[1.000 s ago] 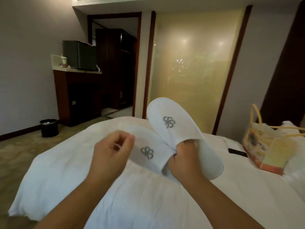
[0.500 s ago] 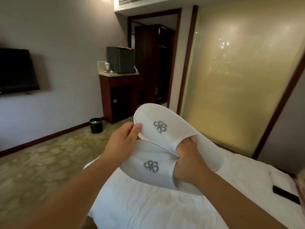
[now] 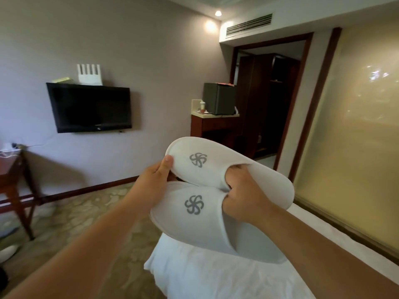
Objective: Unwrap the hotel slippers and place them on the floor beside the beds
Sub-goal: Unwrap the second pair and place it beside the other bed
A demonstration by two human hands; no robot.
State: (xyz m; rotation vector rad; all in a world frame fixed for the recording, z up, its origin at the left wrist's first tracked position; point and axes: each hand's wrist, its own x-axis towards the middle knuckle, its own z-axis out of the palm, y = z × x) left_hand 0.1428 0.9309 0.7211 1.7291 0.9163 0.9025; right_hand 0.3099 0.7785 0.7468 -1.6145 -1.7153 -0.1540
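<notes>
Two white hotel slippers with grey pinwheel logos are held up in front of me, side by side, above the corner of a white bed (image 3: 211, 275). The upper slipper (image 3: 218, 167) overlaps the lower slipper (image 3: 194, 223). My right hand (image 3: 244, 190) has fingers tucked into the openings of both slippers and grips them together. My left hand (image 3: 155, 178) pinches the toe of the upper slipper, thumb on top. No wrapper is visible on them.
Patterned carpet floor (image 3: 86, 223) lies left of the bed. A wall TV (image 3: 90, 107), a wooden table (image 3: 15, 182) at the left, a cabinet with a black box (image 3: 218, 117) and a dark doorway (image 3: 272, 100) stand beyond. A frosted glass wall (image 3: 356, 126) is at the right.
My view has swung left, bringing the TV and the table into sight. My left hand moved onto the toe of the upper slipper; the slippers now sit over the bed's corner.
</notes>
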